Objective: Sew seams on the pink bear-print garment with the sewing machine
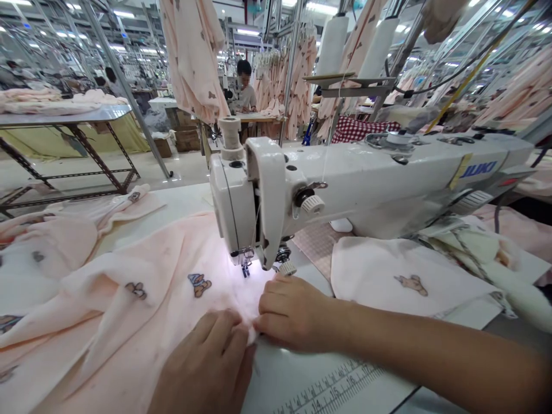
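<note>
Pale pink fleece fabric (164, 322) with printed bears spreads over the left of the table and runs under the sewing machine head (235, 201). Its lit presser foot (245, 270) stands just beyond my hands. My left hand (207, 362) has its fingers curled on the near edge of the fabric. Beside it, my right hand (297, 313) is closed with fingertips pinching the same edge, right of the presser foot. The two hands nearly touch, and the fingertips are partly hidden in the cloth.
A cut fabric piece with a bear (366, 270) lies right of the machine. A printed ruler scale (332, 397) runs along the table's front. Thread cones (332, 46) stand behind the machine arm. Pink garments (194, 52) hang beyond, and another person (245, 89) sits farther back.
</note>
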{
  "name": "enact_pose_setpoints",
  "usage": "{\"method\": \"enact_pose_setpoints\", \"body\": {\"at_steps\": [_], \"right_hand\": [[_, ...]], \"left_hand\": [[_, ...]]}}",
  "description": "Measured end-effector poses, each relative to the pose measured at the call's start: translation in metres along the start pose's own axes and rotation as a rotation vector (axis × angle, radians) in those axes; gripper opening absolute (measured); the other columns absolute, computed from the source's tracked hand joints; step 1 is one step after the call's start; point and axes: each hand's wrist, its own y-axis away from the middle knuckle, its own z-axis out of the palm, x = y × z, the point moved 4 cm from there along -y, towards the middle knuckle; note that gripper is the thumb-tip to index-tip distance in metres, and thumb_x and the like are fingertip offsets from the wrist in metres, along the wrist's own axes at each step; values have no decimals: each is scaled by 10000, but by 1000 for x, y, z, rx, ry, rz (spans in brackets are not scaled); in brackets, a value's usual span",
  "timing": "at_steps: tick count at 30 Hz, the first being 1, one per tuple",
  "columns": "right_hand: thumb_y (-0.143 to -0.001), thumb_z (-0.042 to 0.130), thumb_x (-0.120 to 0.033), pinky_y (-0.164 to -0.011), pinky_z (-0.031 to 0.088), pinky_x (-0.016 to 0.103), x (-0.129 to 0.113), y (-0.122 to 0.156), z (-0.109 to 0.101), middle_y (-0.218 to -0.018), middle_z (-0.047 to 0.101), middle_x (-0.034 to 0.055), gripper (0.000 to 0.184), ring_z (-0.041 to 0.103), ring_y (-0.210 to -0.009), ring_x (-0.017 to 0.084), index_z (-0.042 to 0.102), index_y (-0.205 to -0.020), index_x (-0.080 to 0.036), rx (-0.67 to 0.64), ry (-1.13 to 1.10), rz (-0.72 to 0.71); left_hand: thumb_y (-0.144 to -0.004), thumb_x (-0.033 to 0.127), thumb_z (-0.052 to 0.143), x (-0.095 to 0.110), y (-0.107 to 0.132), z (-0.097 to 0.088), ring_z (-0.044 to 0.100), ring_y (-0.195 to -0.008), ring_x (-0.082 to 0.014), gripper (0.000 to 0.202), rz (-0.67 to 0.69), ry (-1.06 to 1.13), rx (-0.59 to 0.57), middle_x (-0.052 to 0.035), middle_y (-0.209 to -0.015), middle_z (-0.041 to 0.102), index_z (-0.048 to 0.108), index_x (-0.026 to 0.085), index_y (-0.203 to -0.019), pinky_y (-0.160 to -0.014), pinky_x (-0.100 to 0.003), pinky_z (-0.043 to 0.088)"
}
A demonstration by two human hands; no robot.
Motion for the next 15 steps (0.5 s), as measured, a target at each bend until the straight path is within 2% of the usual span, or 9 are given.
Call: {"method": "enact_pose_setpoints", "body": {"at_steps": [2, 4, 8, 12, 15], "right_hand": [[-853, 492, -190, -616, 314, 320, -1, 0, 1, -728, 552, 23, 143, 421, -676, 160, 612, -779, -162, -50, -39, 7], [-843, 498, -221, -632, 330, 324, -3, 0, 1, -749, 552, 36, 151, 433, -696, 163, 616, -772, -160, -66, -124, 18], [-874, 494, -240, -691, 371, 329, -2, 2, -2, -797, 566, 51, 168, 473, -751, 165, 639, -900, -159, -42, -272, 62], [-864, 515, -212, -745, 393, 334, 1, 4, -2, -817, 580, 58, 174, 507, -771, 157, 648, -957, -152, -4, -388, 91], [-864, 522, -207, -746, 405, 316, 5, 4, -3, -808, 577, 56, 166, 517, -774, 153, 648, -957, -148, 21, -477, 128]], "left_hand": [[-841, 228, 513, 1, -4, -2, 615, -798, -201, 61, -1, -17, -12, -36, -863, 632, 546, 205, -886, -798, -400, 501], [-854, 240, 473, 2, -9, -4, 631, -880, -247, 103, -24, -74, 32, -77, -924, 659, 546, 187, -905, -851, -474, 482], [-857, 205, 395, 1, -10, 1, 639, -977, -307, 186, -88, -223, 88, -158, -1056, 670, 545, 149, -950, -754, -474, 507], [-852, 226, 424, -1, -4, 7, 611, -1065, -301, 240, -94, -243, 92, -165, -1158, 642, 521, 138, -1053, -801, -474, 500], [-856, 240, 425, -5, -4, 10, 575, -1128, -303, 195, -134, -196, 10, -140, -1213, 616, 521, 182, -1015, -823, -507, 493]]}}
